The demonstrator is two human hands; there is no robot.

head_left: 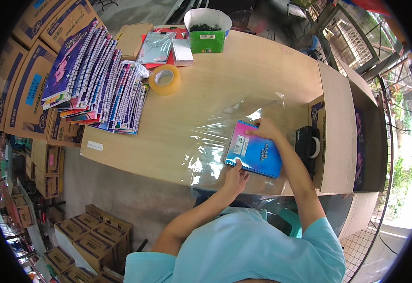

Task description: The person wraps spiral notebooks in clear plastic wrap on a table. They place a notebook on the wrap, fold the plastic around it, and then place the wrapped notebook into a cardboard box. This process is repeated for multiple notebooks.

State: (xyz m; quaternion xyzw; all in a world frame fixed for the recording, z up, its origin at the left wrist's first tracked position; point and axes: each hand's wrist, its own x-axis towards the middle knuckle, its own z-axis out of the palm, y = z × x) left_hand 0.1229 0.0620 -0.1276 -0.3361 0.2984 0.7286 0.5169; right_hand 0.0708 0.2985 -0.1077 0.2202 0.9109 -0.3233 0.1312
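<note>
glossy notebook (pixel 254 150); shiny, wrinkled clear plastic film (pixel 205 153); smooth wood-look table (pixel 253 70); matt cardboard box (pixel 336 125) at the right.

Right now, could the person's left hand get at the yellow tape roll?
Probably, with a stretch: mainly clear plastic and tabletop lie between the left hand and the yellow tape roll, though that hand touches the notebook.

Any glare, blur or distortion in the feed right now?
Head view, centre: glare streaks the clear plastic sheet on the table; the notebook, left hand and right hand look reasonably sharp. Head view, right: greenery washes out in daylight. Head view, rim: straight edges bow, corners fall to black.
</note>
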